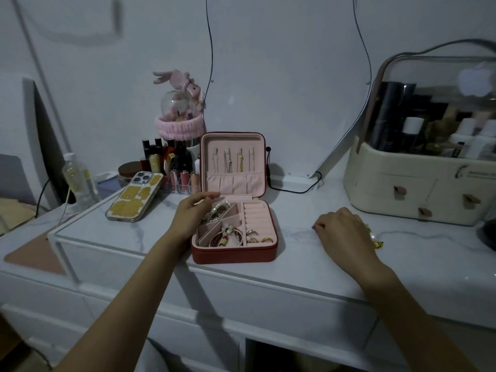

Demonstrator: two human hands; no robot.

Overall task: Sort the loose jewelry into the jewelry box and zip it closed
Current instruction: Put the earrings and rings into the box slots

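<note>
Sorting is mid-way: the open red zip-around jewelry box (234,247) with pink lining sits on the white marbled surface (295,253). Left hand (192,210) curls over its rear-left compartment, grip unclear. Right hand (342,229), right of the box, presses curled fingers near loose gold jewelry (378,244), which needs picking up next.

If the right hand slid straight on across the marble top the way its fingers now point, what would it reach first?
Probably the small gold jewelry pieces lying just beyond the right hand, partly hidden behind it. Past them stands the cream cosmetic organizer with a clear lid. Depth is hard to judge from this one view.
</note>
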